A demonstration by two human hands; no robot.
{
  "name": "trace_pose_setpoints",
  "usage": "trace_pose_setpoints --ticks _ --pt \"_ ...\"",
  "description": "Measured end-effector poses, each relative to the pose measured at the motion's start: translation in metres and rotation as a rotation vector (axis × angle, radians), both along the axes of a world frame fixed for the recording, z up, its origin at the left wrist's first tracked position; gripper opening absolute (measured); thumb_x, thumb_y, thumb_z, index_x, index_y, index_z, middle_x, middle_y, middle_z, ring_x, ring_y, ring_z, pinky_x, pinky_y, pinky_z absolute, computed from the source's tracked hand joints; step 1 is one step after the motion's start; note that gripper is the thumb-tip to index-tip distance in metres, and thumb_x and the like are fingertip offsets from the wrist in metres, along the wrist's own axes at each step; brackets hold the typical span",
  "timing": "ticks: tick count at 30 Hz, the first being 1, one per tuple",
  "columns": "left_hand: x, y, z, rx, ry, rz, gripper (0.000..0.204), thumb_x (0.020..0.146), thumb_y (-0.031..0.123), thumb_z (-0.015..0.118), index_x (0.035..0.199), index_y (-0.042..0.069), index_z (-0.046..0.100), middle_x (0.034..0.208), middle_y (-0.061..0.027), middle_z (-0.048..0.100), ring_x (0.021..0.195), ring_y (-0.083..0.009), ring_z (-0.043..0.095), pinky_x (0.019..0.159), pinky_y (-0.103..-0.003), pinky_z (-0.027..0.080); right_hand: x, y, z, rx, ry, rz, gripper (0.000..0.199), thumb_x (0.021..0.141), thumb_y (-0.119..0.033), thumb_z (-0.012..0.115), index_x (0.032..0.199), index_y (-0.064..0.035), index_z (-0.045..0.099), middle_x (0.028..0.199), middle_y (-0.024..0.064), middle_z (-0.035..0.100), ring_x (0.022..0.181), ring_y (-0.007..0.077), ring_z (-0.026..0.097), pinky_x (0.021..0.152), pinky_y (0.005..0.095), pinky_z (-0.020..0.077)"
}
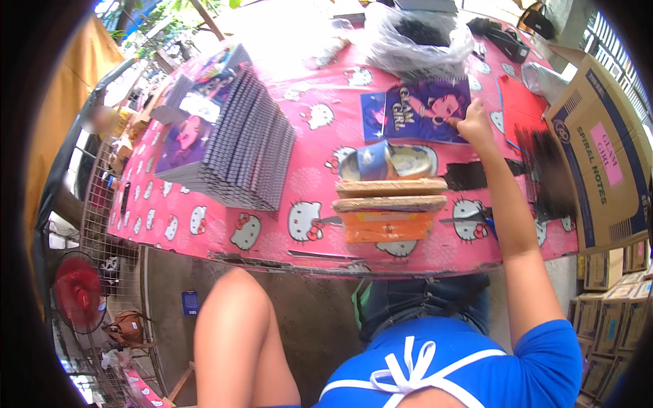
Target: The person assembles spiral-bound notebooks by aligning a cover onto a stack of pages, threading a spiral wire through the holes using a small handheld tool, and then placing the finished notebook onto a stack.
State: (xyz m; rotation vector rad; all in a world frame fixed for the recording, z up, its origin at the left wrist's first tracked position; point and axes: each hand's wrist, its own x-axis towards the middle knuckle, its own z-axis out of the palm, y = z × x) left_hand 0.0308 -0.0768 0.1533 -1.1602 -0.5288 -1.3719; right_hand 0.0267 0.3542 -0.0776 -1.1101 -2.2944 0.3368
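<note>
My right hand point(474, 124) reaches across the table, its fingers closed on the right edge of a purple notebook point(423, 109) with a cartoon girl on its cover. The notebook lies flat on the pink cartoon-cat tablecloth point(306, 217). My left arm is bent with the elbow point(231, 306) raised below the table's near edge, and its hand is out of sight. In front of the notebook sits a round tin point(411, 162) with a blue tape roll point(374, 160) in it.
Two flat cork-coloured boards point(390, 194) lie on an orange packet point(388, 226). A tall fanned stack of spiral notebooks point(238, 136) fills the left. Black binding combs point(544, 170), a cardboard box point(602, 153), a plastic bag point(418, 37) and a red fan point(78, 292) are around.
</note>
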Motion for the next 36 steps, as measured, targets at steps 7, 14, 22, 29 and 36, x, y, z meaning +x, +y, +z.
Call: trace_pose_setpoints --ticks 7,14,22,29,36 --pt "-0.029 0.066 -0.078 -0.257 -0.951 -0.472 0.039 0.082 0.005 0.068 0.117 -0.003 0.055 0.13 -0.0173 0.047 0.122 -0.0284 0.047 0.099 -0.037 0.039 0.088 -0.094 0.07 -0.283 0.849 0.469 0.05 0.08 0.002 0.069 0.117 -0.0005 0.036 0.105 0.0137 0.059 0.1 0.0254 0.061 0.086 0.0369 0.0491" --pt "-0.047 0.083 -0.135 -0.869 -1.228 -0.603 0.037 0.082 -0.003 0.068 0.117 -0.003 0.055 0.108 -0.0055 0.06 0.099 -0.0117 0.054 0.086 -0.024 0.043 0.121 -0.147 0.063 -0.566 0.696 0.884 0.034 0.08 0.005 0.067 0.112 0.0033 0.054 0.111 0.011 0.056 0.103 0.0208 0.055 0.087 0.0339 0.0458" --pt "-0.051 0.079 -0.151 -0.956 -1.188 -0.541 0.069 0.077 -0.003 0.07 0.137 0.001 0.037 0.131 -0.0131 0.05 0.121 -0.0218 0.046 0.098 -0.033 0.039 0.128 -0.141 -0.008 -0.356 0.271 0.814 0.046 0.08 -0.002 0.067 0.12 0.0018 0.046 0.113 0.0206 0.052 0.107 0.0365 0.053 0.09 0.0406 0.0428" --pt "-0.042 0.092 -0.196 -0.68 -1.318 -0.474 0.069 0.091 0.042 0.056 0.139 -0.002 0.033 0.136 -0.0171 0.045 0.13 -0.0287 0.038 0.107 -0.04 0.03 0.137 -0.178 0.017 -0.402 0.343 0.904 0.102 0.073 -0.021 0.079 0.146 -0.0014 0.011 0.144 0.0239 0.029 0.13 0.0362 0.038 0.108 0.0414 0.0305" --pt "-0.038 0.087 -0.165 -0.643 -1.11 -0.101 0.079 0.084 0.028 0.064 0.145 0.001 0.021 0.149 -0.0155 0.026 0.138 -0.0305 0.026 0.111 -0.046 0.018 0.14 0.004 0.034 0.127 0.124 0.103 0.015 0.078 -0.016 0.068 0.087 -0.0047 0.069 0.091 0.0164 0.065 0.087 0.0309 0.063 0.075 0.0413 0.0499"
